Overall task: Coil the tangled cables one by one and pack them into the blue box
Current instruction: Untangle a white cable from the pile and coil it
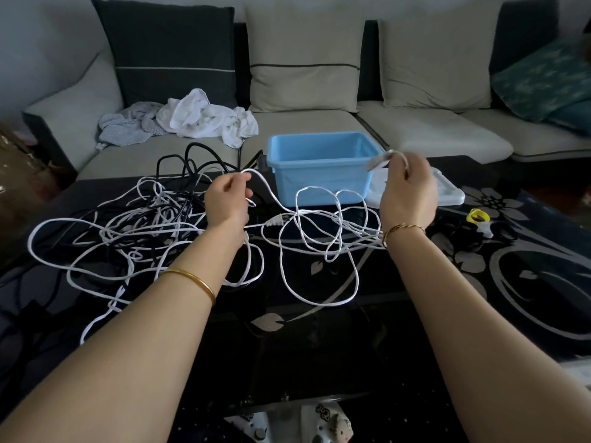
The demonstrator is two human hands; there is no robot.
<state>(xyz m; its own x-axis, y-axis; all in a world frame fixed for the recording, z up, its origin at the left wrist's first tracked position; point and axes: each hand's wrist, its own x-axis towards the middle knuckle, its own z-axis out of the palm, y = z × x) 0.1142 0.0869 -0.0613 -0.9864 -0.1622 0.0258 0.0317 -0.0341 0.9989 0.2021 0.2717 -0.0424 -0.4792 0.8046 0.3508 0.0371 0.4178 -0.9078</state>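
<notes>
White cable (315, 187), spread in wide loose loops over the black glass table (511, 314), in front of the blue box (319, 177) and outside it. Goes up on one side to the left hand (227, 199), pinched there between thumb and curled fingers. Goes up on the other side to the right hand (409, 190), raised before the right front corner of the box, fingers closed around the strand. Something pale and blurred at those fingertips, impossible to say what. A white plug (275, 222) flat on the table between the two wrists; cannot tell to which cable it belongs.

To the left, touching the loops, a tangle of cables (153, 219), white and black strands mixed, some black ones arching up at the far edge. Just beside the box on the right, a clear lid (451, 195) lying flat. Further right, a small yellow thing (476, 215), too small to name.

Gold bangle (192, 281) on the left forearm, thin bracelet (403, 230) on the right wrist. Behind the table, a beige sofa (431, 135) with crumpled white cloth (204, 116) on the seat.
</notes>
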